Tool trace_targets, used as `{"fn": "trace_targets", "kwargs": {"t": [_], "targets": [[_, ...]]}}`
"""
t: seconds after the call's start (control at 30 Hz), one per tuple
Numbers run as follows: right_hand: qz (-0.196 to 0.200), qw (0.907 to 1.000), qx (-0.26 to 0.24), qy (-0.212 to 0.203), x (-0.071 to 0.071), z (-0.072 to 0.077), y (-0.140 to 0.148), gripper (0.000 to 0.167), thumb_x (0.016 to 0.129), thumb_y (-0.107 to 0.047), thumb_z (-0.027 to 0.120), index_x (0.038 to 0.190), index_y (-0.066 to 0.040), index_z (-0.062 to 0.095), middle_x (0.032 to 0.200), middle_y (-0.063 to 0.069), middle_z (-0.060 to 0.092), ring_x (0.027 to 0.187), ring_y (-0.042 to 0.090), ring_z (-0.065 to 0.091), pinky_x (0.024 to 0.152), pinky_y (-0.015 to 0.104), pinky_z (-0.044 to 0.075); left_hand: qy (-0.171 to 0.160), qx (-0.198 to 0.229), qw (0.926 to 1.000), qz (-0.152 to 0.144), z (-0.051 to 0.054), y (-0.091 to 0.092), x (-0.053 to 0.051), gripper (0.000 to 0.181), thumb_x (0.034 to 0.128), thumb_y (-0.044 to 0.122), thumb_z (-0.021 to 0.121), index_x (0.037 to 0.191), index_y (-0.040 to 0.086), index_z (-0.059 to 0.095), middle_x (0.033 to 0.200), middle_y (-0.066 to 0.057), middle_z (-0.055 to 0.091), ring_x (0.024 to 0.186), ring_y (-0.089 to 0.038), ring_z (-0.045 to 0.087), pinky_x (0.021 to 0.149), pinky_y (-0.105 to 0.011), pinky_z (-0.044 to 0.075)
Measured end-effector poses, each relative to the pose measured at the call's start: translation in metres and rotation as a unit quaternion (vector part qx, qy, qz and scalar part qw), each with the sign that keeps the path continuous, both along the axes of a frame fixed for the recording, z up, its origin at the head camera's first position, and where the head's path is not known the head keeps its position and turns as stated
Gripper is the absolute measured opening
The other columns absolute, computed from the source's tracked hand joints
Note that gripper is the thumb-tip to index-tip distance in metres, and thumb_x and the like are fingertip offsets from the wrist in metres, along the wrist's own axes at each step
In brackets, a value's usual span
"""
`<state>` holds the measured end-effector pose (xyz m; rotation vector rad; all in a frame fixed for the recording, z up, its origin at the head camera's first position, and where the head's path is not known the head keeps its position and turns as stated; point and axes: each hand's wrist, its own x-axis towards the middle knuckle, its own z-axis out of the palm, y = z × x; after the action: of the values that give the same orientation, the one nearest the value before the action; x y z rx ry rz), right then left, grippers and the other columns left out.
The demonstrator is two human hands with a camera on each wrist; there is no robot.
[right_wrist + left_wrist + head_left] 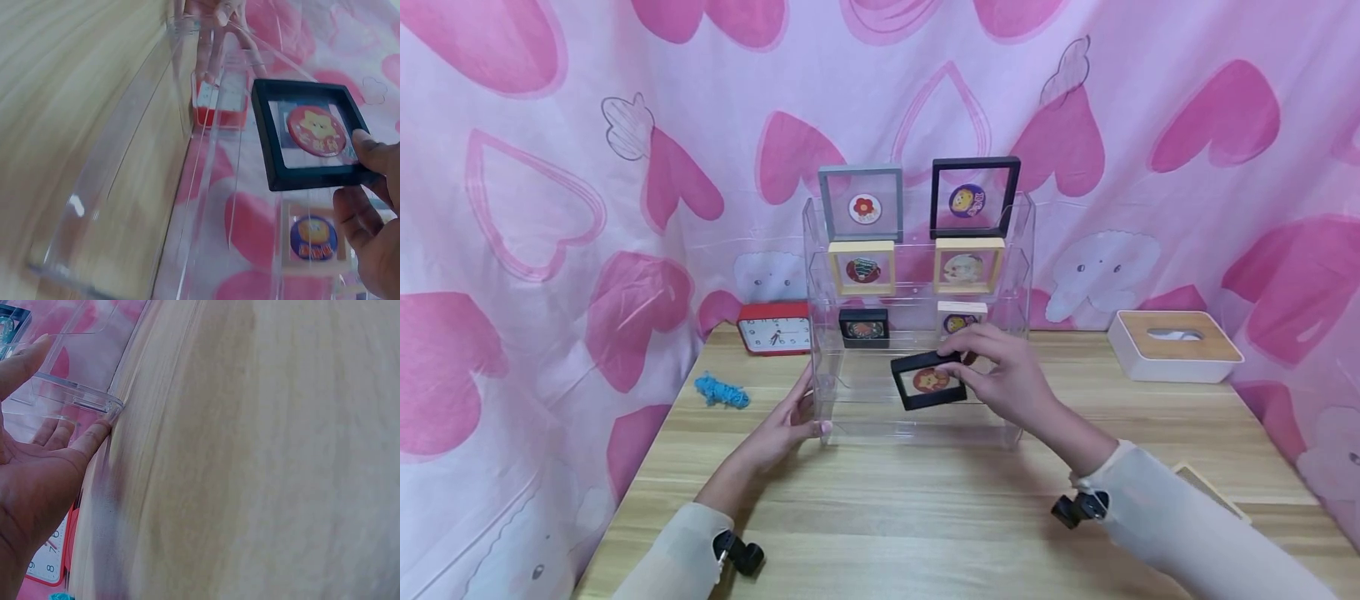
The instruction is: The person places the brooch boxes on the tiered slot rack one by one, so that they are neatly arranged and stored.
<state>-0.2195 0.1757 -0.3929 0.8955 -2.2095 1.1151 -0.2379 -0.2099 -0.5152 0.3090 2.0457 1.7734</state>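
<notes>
My right hand (1003, 375) pinches a small black picture frame (955, 394) between thumb and fingers, tilted in front of the lower part of a clear display rack (887, 431). A round red badge with a yellow star shape (317, 130) sits in the frame's see-through middle. At the rack's lower left corner my left hand (782, 433) touches the side with its fingers spread and fairly straight. On the rack stand a grey frame (861, 169), a larger black frame (975, 162), cream frames (862, 247) and a small black frame (863, 316). Behind my right hand, a small cream frame (962, 309) is partly hidden.
Left of the rack stands a red clock (773, 329), with a bundle of blue string (722, 391) nearer on the wooden table (880, 517). A white tissue box with a wooden lid (1176, 346) is at the right. Beyond my right sleeve lies a partly hidden cream-edged item (1213, 492).
</notes>
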Motion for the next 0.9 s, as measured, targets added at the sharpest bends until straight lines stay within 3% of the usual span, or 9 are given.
{"fn": "trace_targets", "kwargs": {"t": [0.27, 0.6, 0.73, 0.9], "targets": [[-0.034, 0.9993, -0.002, -0.011, -0.012, -0.005, -0.033, 0.025, 0.090, -0.004, 0.091, 0.112, -0.013, 0.084, 0.114, 0.003, 0.082, 0.099, 0.018, 0.074, 0.077, 0.032, 0.069, -0.009, 0.001, 1.0000, 0.001, -0.001, -0.001, 0.000, 0.109, 0.1039, 0.011, 0.075, 0.167, 0.069, 0.008, 0.189, -0.002, 0.005, 0.175, -0.039, 0.004, 0.139, -0.065, 0.014], [-0.037, 0.9982, 0.027, 0.039, -0.023, -0.036, -0.063, 0.026, 0.087, 0.005, 0.090, 0.108, -0.008, 0.084, 0.114, 0.009, 0.079, 0.101, 0.025, 0.077, 0.075, 0.035, 0.069, -0.014, -0.006, 0.9999, 0.005, -0.001, 0.000, -0.001, 0.109, 0.1029, 0.013, 0.077, 0.166, 0.071, 0.009, 0.189, 0.000, 0.007, 0.175, -0.038, 0.005, 0.139, -0.066, 0.009], [-0.038, 0.9980, 0.041, 0.029, -0.022, -0.040, -0.069, 0.027, 0.090, 0.003, 0.088, 0.114, -0.010, 0.085, 0.120, 0.009, 0.075, 0.100, 0.024, 0.075, 0.075, 0.034, 0.068, -0.018, -0.003, 0.9998, 0.005, -0.002, 0.000, -0.002, 0.108, 0.1042, 0.010, 0.074, 0.165, 0.072, 0.010, 0.189, 0.001, 0.007, 0.175, -0.039, 0.004, 0.139, -0.067, 0.011], [-0.038, 0.9970, 0.067, 0.004, -0.022, -0.039, -0.074, 0.030, 0.095, -0.001, 0.086, 0.121, -0.013, 0.084, 0.125, 0.008, 0.069, 0.107, 0.024, 0.074, 0.084, 0.033, 0.069, -0.010, -0.001, 0.9999, 0.003, -0.003, -0.001, -0.002, 0.110, 0.1030, 0.011, 0.076, 0.167, 0.069, 0.008, 0.189, -0.001, 0.008, 0.175, -0.040, 0.006, 0.139, -0.065, 0.011]]}}
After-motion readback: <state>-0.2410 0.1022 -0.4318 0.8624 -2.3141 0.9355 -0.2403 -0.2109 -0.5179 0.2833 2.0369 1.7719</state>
